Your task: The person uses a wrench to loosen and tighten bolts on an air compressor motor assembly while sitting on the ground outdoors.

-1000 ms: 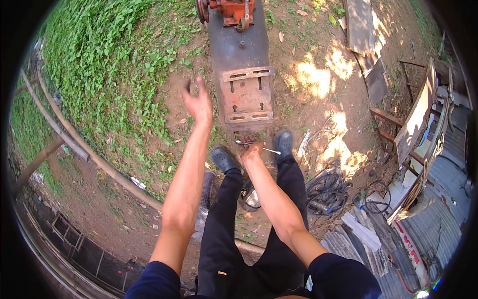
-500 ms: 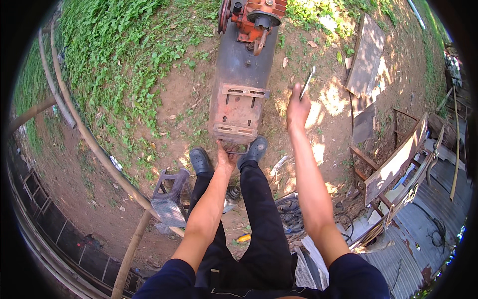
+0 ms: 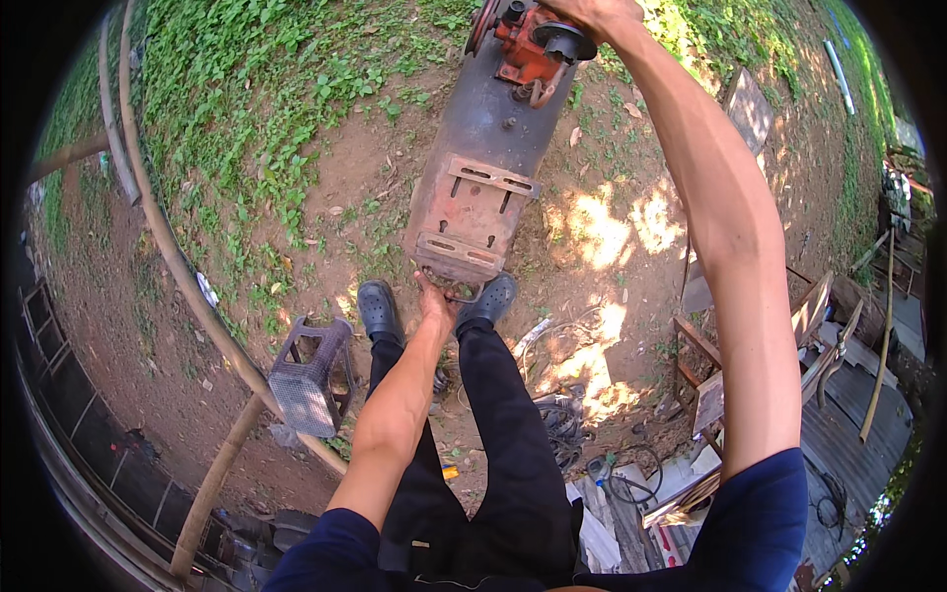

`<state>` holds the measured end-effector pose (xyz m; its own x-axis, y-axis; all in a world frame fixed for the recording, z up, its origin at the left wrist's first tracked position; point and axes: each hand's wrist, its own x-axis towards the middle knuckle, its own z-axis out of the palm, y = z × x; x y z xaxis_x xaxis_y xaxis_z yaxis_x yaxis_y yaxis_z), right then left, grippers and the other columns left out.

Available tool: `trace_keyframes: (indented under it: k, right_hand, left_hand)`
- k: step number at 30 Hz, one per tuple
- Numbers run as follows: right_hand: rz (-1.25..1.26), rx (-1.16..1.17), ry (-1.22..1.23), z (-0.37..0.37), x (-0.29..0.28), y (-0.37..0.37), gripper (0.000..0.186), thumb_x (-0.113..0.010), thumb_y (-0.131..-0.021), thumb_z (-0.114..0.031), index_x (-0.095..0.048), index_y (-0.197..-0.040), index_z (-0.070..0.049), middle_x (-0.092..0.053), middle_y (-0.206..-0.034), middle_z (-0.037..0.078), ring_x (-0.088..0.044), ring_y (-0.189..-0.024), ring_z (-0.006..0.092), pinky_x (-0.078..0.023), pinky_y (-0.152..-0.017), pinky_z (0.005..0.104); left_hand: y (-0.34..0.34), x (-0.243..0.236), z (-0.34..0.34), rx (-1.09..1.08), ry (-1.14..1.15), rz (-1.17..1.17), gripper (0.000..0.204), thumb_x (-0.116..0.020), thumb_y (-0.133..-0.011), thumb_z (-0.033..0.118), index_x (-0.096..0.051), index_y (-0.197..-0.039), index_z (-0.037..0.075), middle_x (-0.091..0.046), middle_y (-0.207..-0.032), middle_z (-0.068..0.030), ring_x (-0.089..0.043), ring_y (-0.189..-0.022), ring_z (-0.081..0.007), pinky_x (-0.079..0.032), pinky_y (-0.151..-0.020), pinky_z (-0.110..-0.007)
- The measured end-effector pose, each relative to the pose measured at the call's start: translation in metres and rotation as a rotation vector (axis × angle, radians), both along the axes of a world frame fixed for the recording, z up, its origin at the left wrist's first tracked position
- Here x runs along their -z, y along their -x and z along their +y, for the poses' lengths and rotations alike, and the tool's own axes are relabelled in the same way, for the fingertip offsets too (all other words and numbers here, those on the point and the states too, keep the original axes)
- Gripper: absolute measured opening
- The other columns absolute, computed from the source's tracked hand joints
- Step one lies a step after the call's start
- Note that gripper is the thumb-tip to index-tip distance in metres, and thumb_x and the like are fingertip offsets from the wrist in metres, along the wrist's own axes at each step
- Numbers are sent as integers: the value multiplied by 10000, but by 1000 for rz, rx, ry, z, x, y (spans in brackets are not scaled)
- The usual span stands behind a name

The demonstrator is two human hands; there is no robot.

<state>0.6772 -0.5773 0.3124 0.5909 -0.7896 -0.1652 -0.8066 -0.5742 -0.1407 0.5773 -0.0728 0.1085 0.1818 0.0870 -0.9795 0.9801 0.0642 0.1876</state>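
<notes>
An air compressor with a long dark tank (image 3: 493,138) lies between my feet and the grass. On its far end sits a red pump (image 3: 528,54) with a pulley wheel at its left. A rusty slotted mounting plate (image 3: 464,217) covers the near end. Beneath that plate, my left hand (image 3: 434,299) is closed round the metal handle (image 3: 464,293) at the tank's near end. My right hand (image 3: 604,14) reaches over the top of the pump; the picture's upper edge cuts it off, hiding its fingers in part. The thin metal tool it carried is out of sight.
A grey plastic stool (image 3: 311,380) stands left of my legs, beside a wooden pole rail (image 3: 187,271). Cables (image 3: 562,424) lie in a tangle right of my legs. Boards and a corrugated metal sheet (image 3: 858,395) fill the right side.
My right hand has moved up and forward from beside the tank onto the pump. The compressor has turned slightly, its far end shifting right. My left hand keeps hold of the handle.
</notes>
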Motion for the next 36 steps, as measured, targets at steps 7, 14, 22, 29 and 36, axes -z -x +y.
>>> trace_keyframes:
  k: [7,14,22,29,36]
  right_hand:
    - [116,-196,178,6,1,6,467,-415,-900,-610,-693,-1029,-258,-661,-804,167,-655,-753,343,-528,-658,478]
    - [8,137,23,92,-22,41,797,-508,-817,-717,-637,-1064,30,-698,-975,188,-692,-867,310,-532,-752,411]
    - [166,532,-385,130,-38,159,971,-436,-770,-783,-510,-1309,21,-623,-1176,270,-609,-1120,364,-452,-939,482]
    - [63,775,-315,154,-26,197,963,-409,-782,-778,-515,-1305,24,-616,-1175,286,-586,-1140,398,-430,-969,488]
    - [7,763,-403,122,-3,212,877,-355,-802,-811,-722,-743,-17,-691,-704,135,-679,-789,278,-497,-809,410]
  left_hand:
    - [-64,9,19,181,-175,-81,596,-463,-917,644,-415,-980,54,-333,-638,-45,-333,-510,-186,-391,-533,-403]
    - [-211,17,85,494,-341,-252,678,-448,-865,732,-446,-828,55,-321,-565,-28,-347,-459,-184,-353,-463,-374]
    - [-300,-2,70,1135,-462,-660,889,-368,-866,766,-598,-771,-88,-573,-637,-188,-583,-612,-304,-451,-585,-455]
    - [-417,-19,-58,1523,-544,-920,1063,-274,-850,805,-631,-963,-190,-623,-942,-385,-610,-1004,-484,-461,-843,-512]
    - [-454,-21,-164,1731,-565,-1049,1042,-216,-870,792,-666,-897,-148,-644,-913,-349,-639,-938,-465,-465,-844,-511]
